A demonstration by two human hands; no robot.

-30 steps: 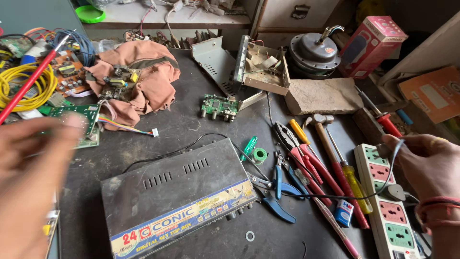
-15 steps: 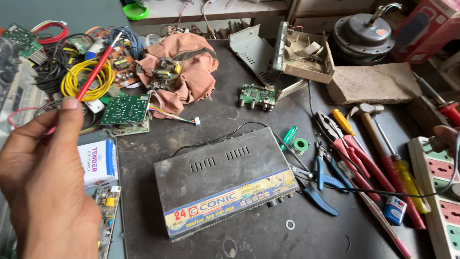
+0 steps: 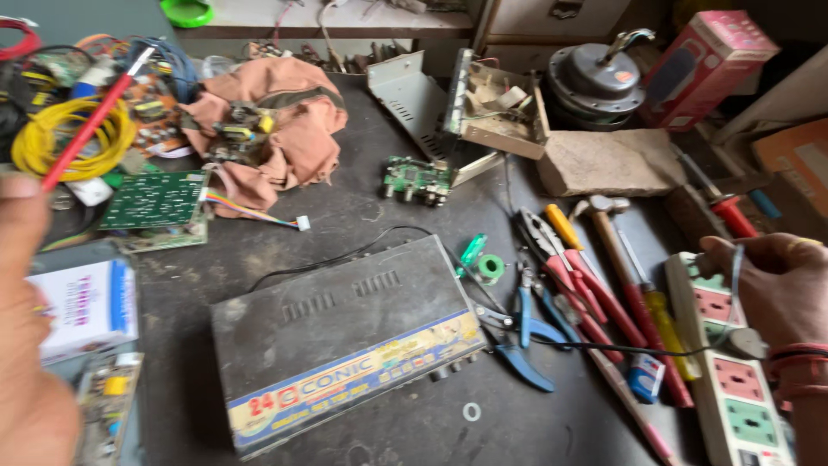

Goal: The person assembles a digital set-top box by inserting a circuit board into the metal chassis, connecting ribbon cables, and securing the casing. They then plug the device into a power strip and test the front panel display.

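Right hand (image 3: 776, 289) pinches cable (image 3: 735, 276) over power strip (image 3: 733, 380).

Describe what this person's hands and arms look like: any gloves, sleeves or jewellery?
Both hands are bare, with no gloves. The right hand has red thread bands wound around its wrist and what looks like a thin ring on one finger. The left hand is close to the camera and blurred; no sleeve or jewellery shows on it.

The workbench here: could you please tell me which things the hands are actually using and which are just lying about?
In use:
left hand holding red probe
right hand on power strip, black cable
grey metal amplifier box

Lying about:
pliers
hammer
yellow wire coil
orange cloth
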